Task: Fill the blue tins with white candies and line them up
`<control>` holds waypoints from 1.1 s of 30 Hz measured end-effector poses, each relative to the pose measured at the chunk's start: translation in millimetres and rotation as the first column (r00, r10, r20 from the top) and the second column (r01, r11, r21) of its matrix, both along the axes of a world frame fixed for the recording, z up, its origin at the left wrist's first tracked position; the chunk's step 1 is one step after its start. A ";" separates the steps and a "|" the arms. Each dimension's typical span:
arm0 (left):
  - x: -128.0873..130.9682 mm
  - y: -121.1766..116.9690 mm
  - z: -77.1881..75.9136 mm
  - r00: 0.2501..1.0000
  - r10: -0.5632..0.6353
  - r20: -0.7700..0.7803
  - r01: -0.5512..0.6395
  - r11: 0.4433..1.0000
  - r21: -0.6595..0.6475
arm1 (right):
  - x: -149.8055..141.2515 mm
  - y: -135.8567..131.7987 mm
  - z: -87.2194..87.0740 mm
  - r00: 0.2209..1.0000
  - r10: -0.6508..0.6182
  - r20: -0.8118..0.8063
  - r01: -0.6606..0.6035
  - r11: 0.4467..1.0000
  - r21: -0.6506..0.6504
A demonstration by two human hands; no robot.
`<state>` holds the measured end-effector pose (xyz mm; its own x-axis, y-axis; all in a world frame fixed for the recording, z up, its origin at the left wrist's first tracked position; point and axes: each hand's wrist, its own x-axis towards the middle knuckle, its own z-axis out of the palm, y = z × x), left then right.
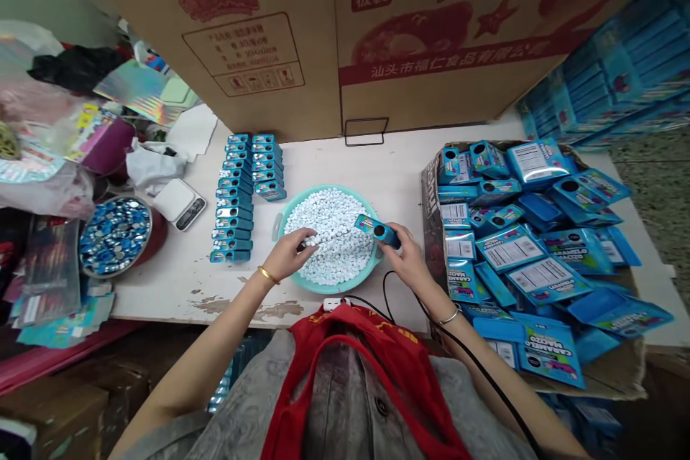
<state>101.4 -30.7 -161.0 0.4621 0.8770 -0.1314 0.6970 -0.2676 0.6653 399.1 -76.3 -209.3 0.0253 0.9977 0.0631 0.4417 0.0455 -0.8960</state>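
Note:
A turquoise basin (277,224) full of small white candies (337,266) stands on the table in front of me. My left hand (291,253) is at the basin's left side, its fingers curled round some of the white candies. Over the right side of the basin, my right hand (408,257) grips a small blue box (384,233) with its flap raised and a dark round hole facing up. Left of the basin, small blue boxes (233,223) stand in two columns; white shows at the opening of one.
On the right, a cardboard carton (433,230) holds many flattened and formed blue boxes. A large brown carton (269,108) walls off the back. To the left are a small scale (180,205) and a red tub (156,237) of blue-silver pieces. A black cable (385,295) runs near my right arm.

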 end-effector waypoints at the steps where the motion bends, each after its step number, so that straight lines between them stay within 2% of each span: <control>1: 0.3 1.7 10.3 1.000 -0.019 -0.004 0.019 1.000 0.011 | -1.4 2.9 0.0 0.999 0.022 0.024 -0.022 1.000 0.018; 4: 6.5 6.7 37.3 0.991 -0.111 -0.068 0.113 0.993 0.020 | -9.1 8.2 -0.5 0.992 0.095 0.078 -0.099 0.994 0.052; 7: 18.7 12.3 58.1 0.948 -0.208 -0.241 0.216 0.976 0.004 | -18.7 9.9 -1.8 0.983 0.154 0.099 -0.163 0.983 0.083; 11: 39.5 19.5 86.7 0.837 -0.261 -0.481 0.285 0.958 -0.024 | -28.6 6.7 -5.1 0.977 0.187 0.100 -0.197 0.976 0.093; 15: 62.6 22.4 116.1 0.685 -0.325 -0.652 0.376 0.924 -0.066 | -32.9 2.8 -9.0 0.976 0.185 0.112 -0.195 0.977 0.090; 18: 77.9 20.6 130.5 0.605 -0.352 -0.715 0.431 0.899 -0.078 | -33.8 2.0 -11.7 0.976 0.177 0.130 -0.189 0.978 0.084; 21: 82.8 18.9 134.4 0.600 -0.351 -0.719 0.451 0.891 -0.059 | -33.4 2.2 -14.0 0.976 0.168 0.139 -0.180 0.980 0.085; 24: 66.1 22.1 119.6 0.662 -0.296 -0.689 0.396 0.918 -0.014 | -31.0 2.6 -15.8 0.979 0.154 0.133 -0.166 0.983 0.082; 26: 43.0 25.9 94.2 0.712 -0.210 -0.670 0.285 0.958 0.003 | -27.6 2.8 -16.6 0.984 0.140 0.114 -0.149 0.986 0.078; 28: 18.3 27.8 57.1 0.727 -0.130 -0.675 0.147 0.989 -0.032 | -22.7 3.0 -17.2 0.991 0.104 0.082 -0.110 0.991 0.074; 30: 3.0 25.6 14.1 0.723 -0.116 -0.681 0.034 0.991 -0.132 | -16.9 3.3 -17.5 0.998 0.045 0.049 -0.047 0.997 0.056; 33: 13.3 16.5 -45.0 0.804 -0.108 -0.585 -0.040 0.971 -0.234 | -8.5 4.1 -16.8 0.999 -0.040 0.021 0.040 0.999 0.007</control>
